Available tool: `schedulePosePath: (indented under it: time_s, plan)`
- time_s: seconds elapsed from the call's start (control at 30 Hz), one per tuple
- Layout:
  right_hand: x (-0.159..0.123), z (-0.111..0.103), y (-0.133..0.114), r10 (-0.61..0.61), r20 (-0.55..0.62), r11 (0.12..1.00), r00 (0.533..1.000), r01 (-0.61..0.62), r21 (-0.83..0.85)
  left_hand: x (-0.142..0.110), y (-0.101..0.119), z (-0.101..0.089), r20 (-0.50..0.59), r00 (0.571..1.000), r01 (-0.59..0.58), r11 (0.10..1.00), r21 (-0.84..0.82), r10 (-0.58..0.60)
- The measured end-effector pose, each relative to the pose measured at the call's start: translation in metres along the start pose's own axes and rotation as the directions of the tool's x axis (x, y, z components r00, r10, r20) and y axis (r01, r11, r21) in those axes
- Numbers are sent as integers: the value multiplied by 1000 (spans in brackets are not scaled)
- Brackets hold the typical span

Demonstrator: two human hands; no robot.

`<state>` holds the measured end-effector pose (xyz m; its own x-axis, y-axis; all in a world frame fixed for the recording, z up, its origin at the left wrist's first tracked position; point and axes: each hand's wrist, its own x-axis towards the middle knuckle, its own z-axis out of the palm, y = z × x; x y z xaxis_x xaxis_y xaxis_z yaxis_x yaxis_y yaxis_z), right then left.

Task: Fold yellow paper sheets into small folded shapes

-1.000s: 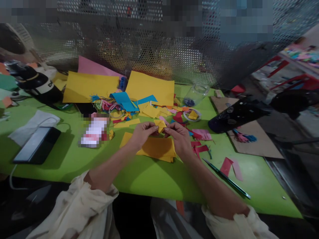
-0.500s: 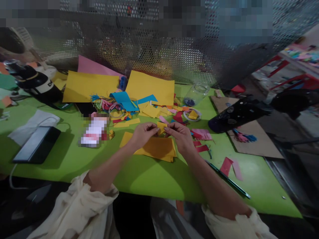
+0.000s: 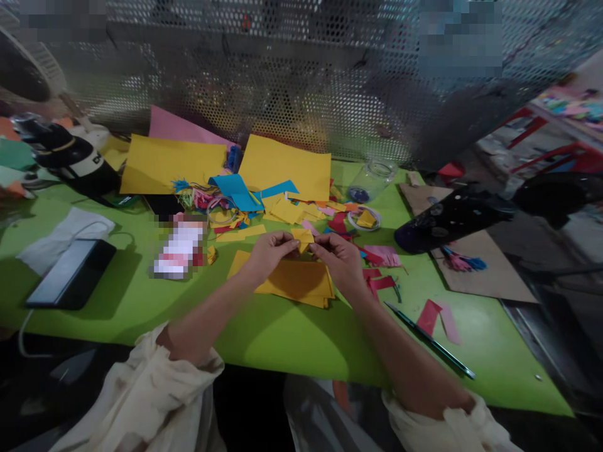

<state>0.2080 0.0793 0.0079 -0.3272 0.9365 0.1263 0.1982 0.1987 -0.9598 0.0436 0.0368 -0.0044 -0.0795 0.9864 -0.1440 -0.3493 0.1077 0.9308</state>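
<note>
Between my two hands is a small piece of folded yellow paper [image 3: 303,238], held above the table. My left hand [image 3: 274,253] pinches its left side between thumb and fingers. On the other side my right hand [image 3: 338,257] grips the paper's right edge the same way. Beneath the hands lies a stack of yellow paper sheets [image 3: 296,280] on the green table [image 3: 301,336]. Just beyond them are scattered yellow paper scraps [image 3: 285,210]. The paper's lower folds are partly hidden by my fingertips.
A phone [image 3: 179,248] and a black device [image 3: 73,274] lie to the left, near a dark bottle [image 3: 70,160]. At the right are a glass jar [image 3: 372,180], a black tumbler [image 3: 452,216], cardboard [image 3: 494,267] and a green pen [image 3: 431,341]. Large yellow sheets [image 3: 287,166] lean at the back.
The small yellow paper has shifted slightly left and turned between my fingers, showing a pointed fold. Both hands keep hold of it; the view has moved only slightly.
</note>
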Motion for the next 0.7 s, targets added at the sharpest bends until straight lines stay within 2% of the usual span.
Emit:
schedulePosePath:
  time_s: [0.13, 0.23, 0.37, 0.5, 0.6, 0.7]
  plan:
    - [1, 3, 1, 53, -22, 992, 998, -50, 115, 0, -1, 3, -17, 1000, -11, 1000, 0, 11]
    - [4, 2, 2, 101, 35, 975, 994, -106, 198, 2, -2, 1, -20, 999, -28, 999, 19, 28]
    - [7, -1, 1, 115, 107, 971, 988, -135, 197, 3, -4, -4, -9, 997, -70, 994, 89, 71]
    - [7, -2, 1, 108, 83, 979, 991, -120, 164, 3, -5, -3, 10, 995, -95, 978, 184, 94]
    - [6, -2, 2, 111, 57, 977, 992, -120, 176, 3, -5, -2, 31, 995, -104, 980, 170, 100]
    - [6, -3, -1, 122, 85, 972, 989, -136, 191, 4, -5, -4, 47, 994, -107, 980, 170, 101]
